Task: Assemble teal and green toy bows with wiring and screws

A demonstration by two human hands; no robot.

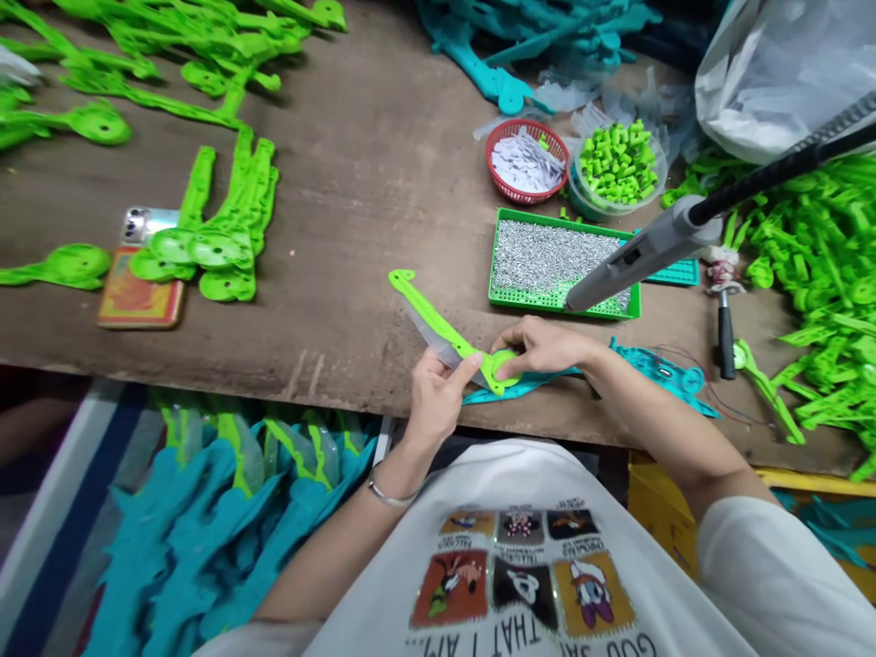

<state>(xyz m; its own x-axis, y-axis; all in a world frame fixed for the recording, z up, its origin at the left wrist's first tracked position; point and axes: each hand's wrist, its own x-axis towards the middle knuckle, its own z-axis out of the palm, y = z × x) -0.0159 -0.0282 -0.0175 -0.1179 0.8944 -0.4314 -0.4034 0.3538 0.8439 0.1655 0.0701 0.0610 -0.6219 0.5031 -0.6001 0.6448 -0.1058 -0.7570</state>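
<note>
1. While the left hand (pixel 436 394) pinches the green part (pixel 438 317) beside its round end, the right hand (pixel 546 349) grips that end's rim.
2. It sits above a teal piece (pixel 489 397) at the near edge of the counter (pixel 370 182); contact is unclear.
3. It is probably light, stiff plastic; the clear strip (pixel 429 333) along its arm looks thinner and bendable, so the round end seems the surer hold.

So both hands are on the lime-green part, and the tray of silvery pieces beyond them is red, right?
No, the tray is green, not red, as the head view shows; the left hand and right hand are indeed on the lime-green part.
</note>
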